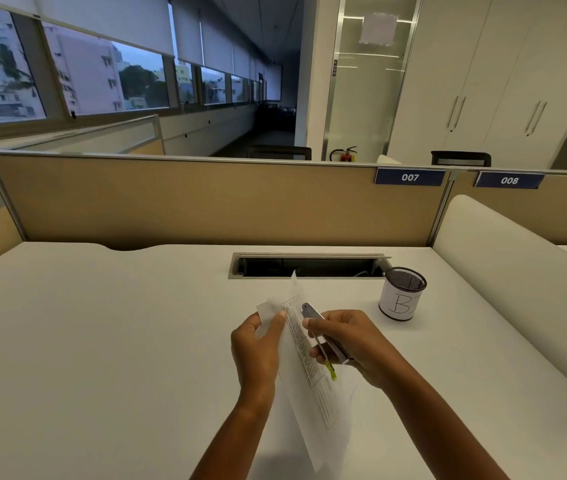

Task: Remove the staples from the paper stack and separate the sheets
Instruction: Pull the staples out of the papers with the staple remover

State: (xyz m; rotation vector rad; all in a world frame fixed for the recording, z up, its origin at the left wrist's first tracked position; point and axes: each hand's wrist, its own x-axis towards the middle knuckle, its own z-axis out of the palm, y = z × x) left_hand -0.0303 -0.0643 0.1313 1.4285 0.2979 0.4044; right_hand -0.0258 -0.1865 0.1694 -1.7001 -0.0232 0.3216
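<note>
A thin stack of printed white paper [313,386] is held up above the white desk [102,341], seen nearly edge-on, its top corner folded toward the left. My left hand [258,348] pinches the sheets near that top corner, thumb on the printed side. My right hand [348,344] grips a silver metal staple remover [323,332] with a yellow-green part at its lower end, and its tip sits against the paper's upper edge. No staple can be made out.
A black mesh pen cup [402,297] wrapped in a paper label marked "B" stands to the right. An open cable slot [310,265] lies behind the hands. Tan partition panels [206,202] close the desk's far side, and a white curved divider [504,271] bounds the right.
</note>
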